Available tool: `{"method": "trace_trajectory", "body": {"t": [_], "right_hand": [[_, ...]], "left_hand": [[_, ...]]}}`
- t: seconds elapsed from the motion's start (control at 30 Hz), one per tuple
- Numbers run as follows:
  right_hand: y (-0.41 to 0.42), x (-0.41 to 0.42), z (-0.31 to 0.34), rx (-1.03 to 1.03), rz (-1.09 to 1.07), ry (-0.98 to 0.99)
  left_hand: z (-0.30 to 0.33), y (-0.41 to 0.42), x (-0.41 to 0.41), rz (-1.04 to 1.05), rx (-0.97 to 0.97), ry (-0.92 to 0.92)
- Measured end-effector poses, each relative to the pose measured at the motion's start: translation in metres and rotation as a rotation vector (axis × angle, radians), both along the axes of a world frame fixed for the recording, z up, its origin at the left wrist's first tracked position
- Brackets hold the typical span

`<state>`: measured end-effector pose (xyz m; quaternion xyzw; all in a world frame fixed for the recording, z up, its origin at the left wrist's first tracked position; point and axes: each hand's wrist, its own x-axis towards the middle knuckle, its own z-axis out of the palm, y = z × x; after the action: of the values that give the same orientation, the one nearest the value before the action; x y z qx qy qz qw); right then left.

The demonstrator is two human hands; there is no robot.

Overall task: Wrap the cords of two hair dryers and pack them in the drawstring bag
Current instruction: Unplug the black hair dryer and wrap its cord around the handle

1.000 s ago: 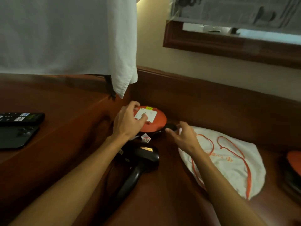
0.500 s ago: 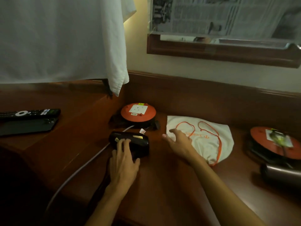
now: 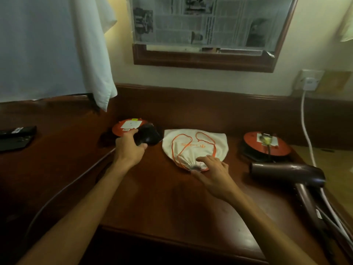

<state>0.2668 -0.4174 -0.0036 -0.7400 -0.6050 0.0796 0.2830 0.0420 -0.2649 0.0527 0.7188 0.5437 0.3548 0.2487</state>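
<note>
Far left, remote control (image 3: 18,130) on the dark wooden desk (image 3: 156,207), white cloth (image 3: 47,46) hanging above. Next along, left hand (image 3: 128,148) curled tight round the black hair dryer (image 3: 148,136), lifted just in front of an orange cord reel (image 3: 128,126); dark cord (image 3: 72,185) trailing off the near-left edge. Probably rigid, smooth plastic with some weight: handle the surest hold, loose cord likely to drag and snag. Centre, cream drawstring bag (image 3: 194,148) lying flat, soft and limp, mouth gathered near; orange drawstrings (image 3: 182,144) looped over it. Right hand (image 3: 214,173) open, fingers spread, touching the mouth, gripping nothing. Right, second orange reel (image 3: 266,143), then brown hair dryer (image 3: 290,174) lying near-right, cord unwrapped. White cable (image 3: 305,129) down from the wall socket. Bag mouth shut: needs opening first.
</note>
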Motion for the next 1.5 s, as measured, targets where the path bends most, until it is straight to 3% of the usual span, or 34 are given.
{"method": "trace_trajectory", "body": {"t": [0.1,0.33,0.5,0.57,0.67,0.77,0.9,1.03,1.17,1.4,1.5], "right_hand": [[-0.006,-0.003,0.014,0.026,0.042,0.191],[-0.009,-0.044,0.026,0.092,0.171,0.58],[0.0,-0.062,0.009,0.161,0.141,1.112],[-0.001,-0.059,0.005,0.209,0.076,1.132],[-0.004,-0.044,-0.008,0.253,-0.079,0.922],[0.0,-0.027,-0.012,0.235,-0.124,0.747],[0.006,-0.017,0.0,0.08,0.011,0.863],[0.018,-0.013,0.001,0.082,0.111,0.832],[0.032,-0.005,-0.003,0.227,0.039,0.678],[0.05,0.005,-0.025,0.12,0.067,0.508],[0.048,0.0,-0.043,0.09,0.042,0.443]], "left_hand": [[0.015,-0.003,0.029,-0.14,-0.044,-0.277],[0.012,-0.029,0.078,-0.513,-0.482,-0.867],[0.013,-0.046,0.093,-0.678,-0.482,-0.963],[0.01,-0.041,0.088,-0.761,-0.478,-0.92],[-0.001,-0.028,0.079,-0.859,-0.538,-0.848],[-0.019,-0.018,0.08,-0.854,-0.624,-0.89],[-0.045,-0.016,0.088,-0.84,-0.774,-1.02],[-0.057,-0.008,0.088,-0.793,-0.729,-0.909],[-0.089,-0.019,0.078,-0.574,-0.502,-0.656],[-0.137,-0.079,0.026,-0.674,0.108,0.243],[-0.117,-0.081,0.019,-0.679,0.084,0.418]]}}
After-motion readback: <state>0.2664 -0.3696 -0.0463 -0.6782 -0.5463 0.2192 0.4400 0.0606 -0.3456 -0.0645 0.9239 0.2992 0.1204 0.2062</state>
